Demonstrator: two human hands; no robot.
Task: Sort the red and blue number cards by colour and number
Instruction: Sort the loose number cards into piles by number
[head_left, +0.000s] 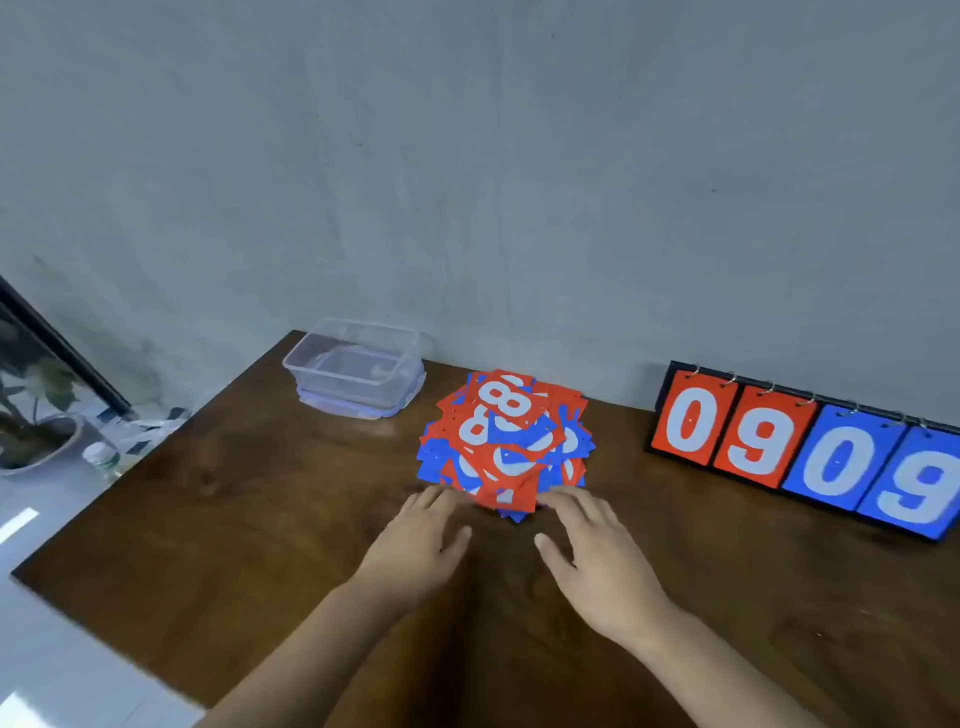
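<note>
A messy pile of red and blue number cards (506, 441) lies near the back of the brown wooden table (260, 519), with a red 8 on top. My left hand (421, 540) lies flat on the table just in front of the pile's left side, fingers straight. My right hand (597, 545) lies flat in front of the pile's right side, its fingertips at the edge of the lowest cards. Neither hand holds a card.
A clear plastic box (358, 364) stands on its lid at the back left. A flip scoreboard (805, 447) leans against the wall at the right and reads red 0 9, blue 0 9. A potted plant (31, 431) sits left of the table.
</note>
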